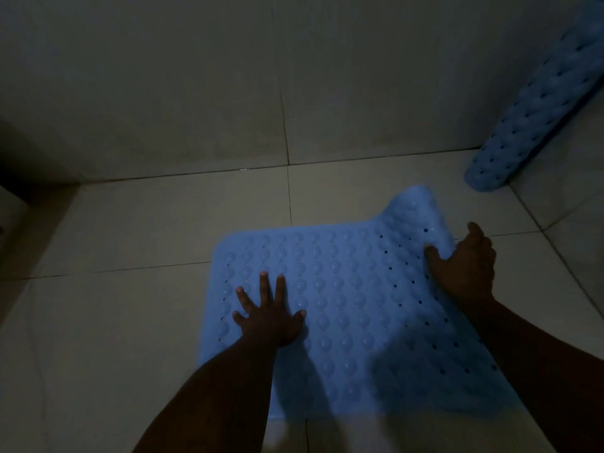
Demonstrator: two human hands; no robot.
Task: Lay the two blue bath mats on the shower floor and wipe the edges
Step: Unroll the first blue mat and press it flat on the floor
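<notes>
Pressing left hand [269, 318] flat on mat [353, 305]; right hand [464, 269] pinches lifted edge, fingers hidden; 2nd mat [536, 103] cut off.

Both forearms reach fwd & down.
L hand [269, 310] flat, palm down, fingers spread, pressing on blue bath mat [353, 308]; R hand [464, 269] grips mat's lifted edge, thumb on top, other fingers hidden behind it.

The mat [359, 305] at 5 o'clock is light blue, with rows of round bumps and small dark holes. The second mat [536, 106] at 2 o'clock is the same blue with dark holes. The floor tiles [147, 230] are pale, crossed by dark grout lines.
</notes>
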